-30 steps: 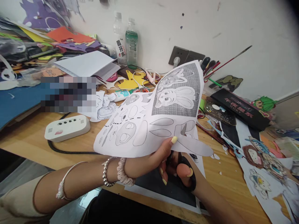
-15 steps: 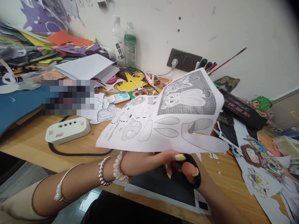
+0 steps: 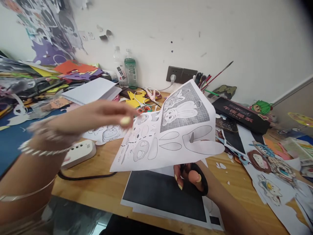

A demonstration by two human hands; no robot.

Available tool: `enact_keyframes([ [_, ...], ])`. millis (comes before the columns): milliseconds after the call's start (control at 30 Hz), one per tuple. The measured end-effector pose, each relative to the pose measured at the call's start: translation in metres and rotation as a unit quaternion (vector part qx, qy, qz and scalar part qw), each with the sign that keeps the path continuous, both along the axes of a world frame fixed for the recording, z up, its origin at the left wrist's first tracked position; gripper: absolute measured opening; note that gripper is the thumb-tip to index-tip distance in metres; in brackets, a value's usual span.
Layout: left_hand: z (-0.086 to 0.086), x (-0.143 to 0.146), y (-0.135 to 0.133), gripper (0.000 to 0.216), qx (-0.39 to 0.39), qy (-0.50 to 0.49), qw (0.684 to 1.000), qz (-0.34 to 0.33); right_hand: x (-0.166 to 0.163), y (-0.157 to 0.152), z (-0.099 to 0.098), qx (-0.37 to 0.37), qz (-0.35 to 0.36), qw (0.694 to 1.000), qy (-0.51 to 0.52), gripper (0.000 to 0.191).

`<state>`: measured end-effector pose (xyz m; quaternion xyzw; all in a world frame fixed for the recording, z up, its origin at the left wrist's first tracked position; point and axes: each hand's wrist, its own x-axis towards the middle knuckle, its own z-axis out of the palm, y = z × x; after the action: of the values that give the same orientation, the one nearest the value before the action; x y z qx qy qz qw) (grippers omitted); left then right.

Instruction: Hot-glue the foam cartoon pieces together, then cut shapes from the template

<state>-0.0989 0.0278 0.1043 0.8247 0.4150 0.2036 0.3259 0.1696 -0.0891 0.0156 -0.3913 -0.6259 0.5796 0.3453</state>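
Left hand, one; right hand, one; scissors, one pair, in the right hand; printed sheet, one, above the right hand; bottles, two, beyond the left hand; power strip, one, below the left hand; socket plates, two, beyond both hands; black box, one, beyond the right hand

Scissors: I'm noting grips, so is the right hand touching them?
Touching. The head view shows the right hand with its thumb through a black handle loop of the scissors, the loop wrapping around the thumb.
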Motion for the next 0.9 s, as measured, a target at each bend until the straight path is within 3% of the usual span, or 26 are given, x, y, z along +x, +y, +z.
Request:
enact_keyframes([
  [100, -0.010, 0.040, 0.047, 0.059, 0.053, -0.047, 0.997, -0.016, 0.000, 0.000, 0.002, 0.012, -0.001, 1.000, 0.012, 0.061],
  [233, -0.027, 0.072, 0.081, 0.057, -0.007, -0.054, 0.993, -0.105, 0.001, 0.000, 0.003, 0.007, 0.004, 0.999, 0.048, 0.058],
  [367, -0.027, 0.076, 0.084, 0.050, -0.033, -0.040, 0.990, -0.129, 0.001, 0.000, 0.006, 0.002, 0.005, 0.999, 0.051, 0.059],
  [467, -0.025, 0.079, 0.085, 0.050, -0.014, -0.021, 0.993, -0.119, 0.002, -0.001, 0.010, -0.004, 0.014, 0.998, 0.055, 0.058],
  [567, -0.028, 0.090, 0.090, 0.053, -0.005, -0.012, 0.988, -0.154, 0.002, -0.001, 0.012, -0.025, 0.021, 0.998, 0.057, 0.059],
  [667, -0.033, 0.101, 0.096, 0.055, -0.042, -0.004, 0.984, -0.173, 0.003, -0.001, 0.011, -0.038, 0.018, 0.998, 0.053, 0.061],
  [767, -0.033, 0.103, 0.099, 0.050, -0.077, -0.019, 0.984, -0.162, 0.004, -0.002, 0.011, -0.031, 0.022, 0.998, 0.052, 0.062],
  [900, -0.022, 0.082, 0.092, 0.033, -0.108, -0.084, 0.984, -0.113, 0.005, -0.005, 0.018, -0.021, 0.043, 0.998, 0.044, 0.059],
])
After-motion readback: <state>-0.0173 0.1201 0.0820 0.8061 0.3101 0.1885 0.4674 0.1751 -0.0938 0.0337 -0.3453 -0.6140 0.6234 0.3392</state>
